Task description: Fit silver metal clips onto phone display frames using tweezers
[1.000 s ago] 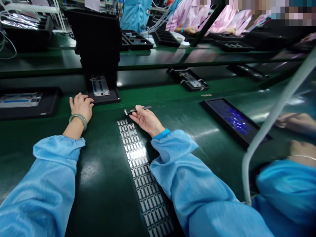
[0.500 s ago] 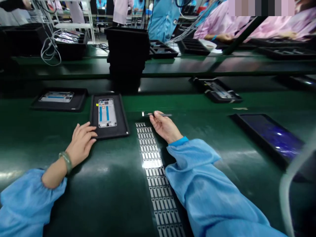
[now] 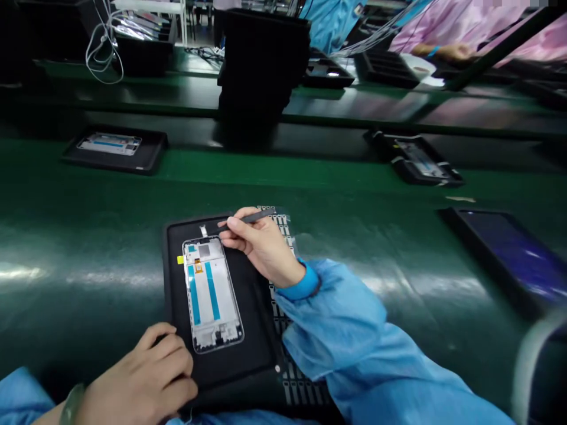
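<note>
Well, one head view, and the main change is clear: the black tray (image 3: 254, 348) that sat above the strip sheet now lies over it on the green desk (image 3: 80, 236), close in front of me. Of the sheet of small metal tabs (image 3: 280, 219), only the far end and a band along the tray's right edge show, so the tray now takes up my work area. On the tray, a phone frame (image 3: 211, 295) lies flat and lengthwise, silvery with two blue strips, a yellow tag (image 3: 180, 260) at its upper left edge. My right hand (image 3: 261, 248) is closed on black tweezers (image 3: 253, 216), pinched between thumb and fingers, tips aimed at the frame's top end. A small metal tab (image 3: 203, 230) lies on the tray just past the tips, above the frame, and does not look held. My left hand (image 3: 150, 369), jade bangle (image 3: 72, 404) at the wrist, sits at the tray's lower left edge, fingers (image 3: 175, 378) curled over it; I cannot tell whether they grip or only rest. My blue sleeve (image 3: 341, 330) lies across the tray's lower right corner. Open desk runs wide to the left of the tray. To the right, a dark tray (image 3: 500, 248) sits well apart, leaving room for moving.
</note>
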Tool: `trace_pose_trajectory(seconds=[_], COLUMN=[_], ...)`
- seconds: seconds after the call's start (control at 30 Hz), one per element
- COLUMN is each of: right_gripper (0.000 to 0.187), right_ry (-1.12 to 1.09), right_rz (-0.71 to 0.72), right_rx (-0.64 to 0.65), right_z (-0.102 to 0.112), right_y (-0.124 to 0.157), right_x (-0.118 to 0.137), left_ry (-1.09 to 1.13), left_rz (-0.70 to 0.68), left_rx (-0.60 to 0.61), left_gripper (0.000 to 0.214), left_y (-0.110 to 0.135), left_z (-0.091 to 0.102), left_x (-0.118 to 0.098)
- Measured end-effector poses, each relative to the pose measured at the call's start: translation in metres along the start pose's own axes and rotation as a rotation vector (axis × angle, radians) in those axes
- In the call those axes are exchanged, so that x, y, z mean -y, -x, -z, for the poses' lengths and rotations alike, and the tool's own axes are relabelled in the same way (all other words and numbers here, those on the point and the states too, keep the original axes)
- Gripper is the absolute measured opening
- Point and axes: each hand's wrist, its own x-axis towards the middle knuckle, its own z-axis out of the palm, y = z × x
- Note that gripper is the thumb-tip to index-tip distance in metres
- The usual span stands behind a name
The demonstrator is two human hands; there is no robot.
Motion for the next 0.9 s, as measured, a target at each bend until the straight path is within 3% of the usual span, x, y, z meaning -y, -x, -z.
trace_pose_trajectory(seconds=[0.07,0.13,0.27,0.37,0.5,0.73,0.9], right_gripper=[0.027,0.028,0.028,0.025,0.022,0.018,0.016], right_ry=[0.061,0.141,0.292,0.386,0.412,0.303,0.352], right_rz=[0.051,0.103,0.144,0.163,0.181,0.166,0.152], right_rx=[-0.063,-0.095,-0.078,-0.081,-0.066,-0.011,0.025], right_z=[-0.012,-0.018,-0.019,-0.017,-0.015,-0.019,-0.020], right_y=[0.002,0.003,0.006,0.008,0.008,0.008,0.008], right_x=[-0.012,-0.021,-0.030,-0.033,-0.034,-0.031,-0.028], left_ry=[0.156,0.110,-0.152,-0.141,-0.049,0.120,0.154], left_rz=[-0.009,0.091,0.293,0.333,0.342,0.503,0.536], left_rx=[0.069,0.084,-0.141,-0.212,-0.250,-0.327,-0.332], left_gripper=[0.007,0.018,0.020,0.019,0.018,0.010,0.008], left_y=[-0.005,-0.014,-0.032,-0.038,-0.039,-0.049,-0.051], left_z=[0.015,0.027,0.027,0.015,0.007,0.006,0.006], left_x=[0.009,0.028,0.077,0.098,0.101,0.091,0.088])
